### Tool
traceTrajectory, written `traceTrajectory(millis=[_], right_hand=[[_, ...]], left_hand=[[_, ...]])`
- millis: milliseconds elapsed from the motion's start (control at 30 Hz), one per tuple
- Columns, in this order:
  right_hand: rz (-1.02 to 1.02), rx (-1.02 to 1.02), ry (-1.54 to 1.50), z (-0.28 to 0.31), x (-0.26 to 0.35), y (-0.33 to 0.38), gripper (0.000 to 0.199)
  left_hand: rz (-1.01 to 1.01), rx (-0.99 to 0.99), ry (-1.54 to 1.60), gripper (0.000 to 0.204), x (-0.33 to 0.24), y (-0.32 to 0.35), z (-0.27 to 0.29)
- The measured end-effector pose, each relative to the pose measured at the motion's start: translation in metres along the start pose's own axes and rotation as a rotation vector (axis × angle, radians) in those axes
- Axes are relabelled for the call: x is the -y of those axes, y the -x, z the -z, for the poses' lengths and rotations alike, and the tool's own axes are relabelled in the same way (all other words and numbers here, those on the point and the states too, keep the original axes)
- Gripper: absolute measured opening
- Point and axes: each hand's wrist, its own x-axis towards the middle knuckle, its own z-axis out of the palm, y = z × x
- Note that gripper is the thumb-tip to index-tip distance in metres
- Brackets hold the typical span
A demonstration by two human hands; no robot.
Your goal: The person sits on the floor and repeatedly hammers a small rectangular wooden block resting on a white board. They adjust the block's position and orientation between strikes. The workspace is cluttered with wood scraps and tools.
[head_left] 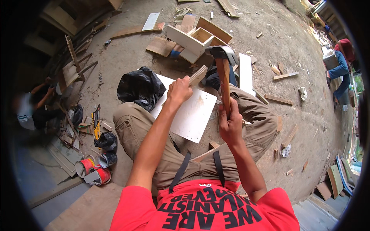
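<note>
Holding a short wood strip (198, 76) tight, the left hand (180, 90) is over the far part of the white board (196, 111), and the strip pokes out past the board's far edge. The right hand (231, 122) has its fingers wrapped around the wooden handle of a hammer (223, 79), just to the right of the board. The hammer's dark head is up at the far end. A black bag (140, 87) sits at the board's left side. Past the board is a wooden box (192, 43) with open parts. Paint cans (101, 176) lie well to its left, on the near side.
</note>
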Motion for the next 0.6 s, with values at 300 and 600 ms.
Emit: traceTrajectory(millis=[300,600], right_hand=[[-0.202,0.164,0.032,0.025,-0.009,0.032,0.027],[-0.27,0.129,0.021,-0.008,-0.041,0.022,0.029]], left_hand=[[-0.01,0.004,0.011,0.022,0.011,0.0,-0.004],[-0.011,0.015,0.011,0.022,0.004,-0.001,0.0]])
